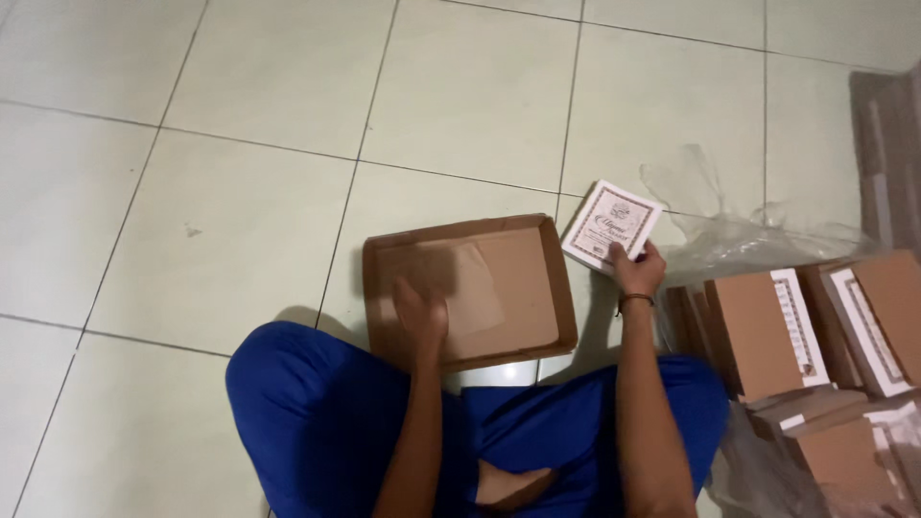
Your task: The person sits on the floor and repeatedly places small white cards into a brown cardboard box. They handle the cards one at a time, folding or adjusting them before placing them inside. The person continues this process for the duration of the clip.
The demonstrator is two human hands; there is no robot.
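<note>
Left hand [420,312]: pressed flat, fingers spread, on the pale paper sheet [477,288] inside the shallow cardboard tray [561,288]; it grips nothing.
Right hand [638,271]: fingers closed on the lower corner of a white printed card [610,224], held tilted just right of the tray.
Tray: lies open on the tiled floor [240,192], in front of the crossed legs.
Doing it well: the left palm should likely pin the sheet flat, and the card sit square within the rim.
Nearby: folded brown boxes [767,331] and clear plastic wrap [739,230] at right.
</note>
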